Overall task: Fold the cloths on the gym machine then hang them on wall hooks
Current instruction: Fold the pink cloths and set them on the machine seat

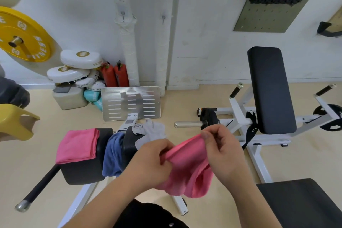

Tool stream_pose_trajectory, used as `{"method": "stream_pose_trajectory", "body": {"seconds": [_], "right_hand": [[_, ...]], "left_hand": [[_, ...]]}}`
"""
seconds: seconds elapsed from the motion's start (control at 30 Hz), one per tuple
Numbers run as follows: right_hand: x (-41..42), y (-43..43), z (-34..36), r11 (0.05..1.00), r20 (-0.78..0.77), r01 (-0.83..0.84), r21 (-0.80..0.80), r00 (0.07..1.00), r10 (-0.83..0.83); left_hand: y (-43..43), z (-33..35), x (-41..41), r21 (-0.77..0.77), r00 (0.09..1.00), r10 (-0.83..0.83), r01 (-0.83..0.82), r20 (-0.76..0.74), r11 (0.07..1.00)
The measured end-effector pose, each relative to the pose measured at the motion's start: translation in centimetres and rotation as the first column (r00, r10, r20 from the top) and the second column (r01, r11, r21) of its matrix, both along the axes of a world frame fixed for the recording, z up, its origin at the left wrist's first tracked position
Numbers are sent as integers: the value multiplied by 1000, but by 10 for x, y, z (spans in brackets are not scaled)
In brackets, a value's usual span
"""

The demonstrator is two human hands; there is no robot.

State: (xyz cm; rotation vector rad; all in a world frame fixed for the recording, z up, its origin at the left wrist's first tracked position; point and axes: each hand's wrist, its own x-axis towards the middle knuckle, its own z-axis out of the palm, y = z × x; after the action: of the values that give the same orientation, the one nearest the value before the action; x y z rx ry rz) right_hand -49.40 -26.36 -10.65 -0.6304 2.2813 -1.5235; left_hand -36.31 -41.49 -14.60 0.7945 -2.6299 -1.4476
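Both my hands hold a loose pink cloth (190,170) in the air in front of me. My left hand (151,161) grips its left edge, and my right hand (222,148) pinches its upper edge. A folded pink cloth (77,145) lies on the black roller pad (83,170) of the gym machine. A blue cloth (112,155) hangs between the two pads, and a crumpled grey cloth (149,131) lies on the right pad. Two small wall hooks (122,15) (163,19) sit on the white wall above.
A steel foot plate (131,103) stands beyond the pads. A black bench pad (270,89) on a white frame stands right, with a bar end (187,124) pointing left. White boxing pads (77,68), red extinguishers (115,75) and a yellow weight plate (24,37) are at left.
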Motion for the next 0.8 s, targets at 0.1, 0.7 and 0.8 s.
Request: {"method": "stream_pose_trajectory", "body": {"seconds": [0.1, 0.7, 0.8], "right_hand": [[-19, 10, 6, 994, -14, 78, -71, 997, -79], [-48, 1, -5, 976, 3, 174, -129, 985, -175], [-33, -11, 9, 998, -27, -37, -58, 999, 36]], "left_hand": [[-12, -2, 2, -13, 997, -4, 6, 81, 1000], [-48, 5, 14, -158, 994, -12, 29, 107, 987], [-43, 7, 11, -120, 997, 24, -16, 71, 993]]}}
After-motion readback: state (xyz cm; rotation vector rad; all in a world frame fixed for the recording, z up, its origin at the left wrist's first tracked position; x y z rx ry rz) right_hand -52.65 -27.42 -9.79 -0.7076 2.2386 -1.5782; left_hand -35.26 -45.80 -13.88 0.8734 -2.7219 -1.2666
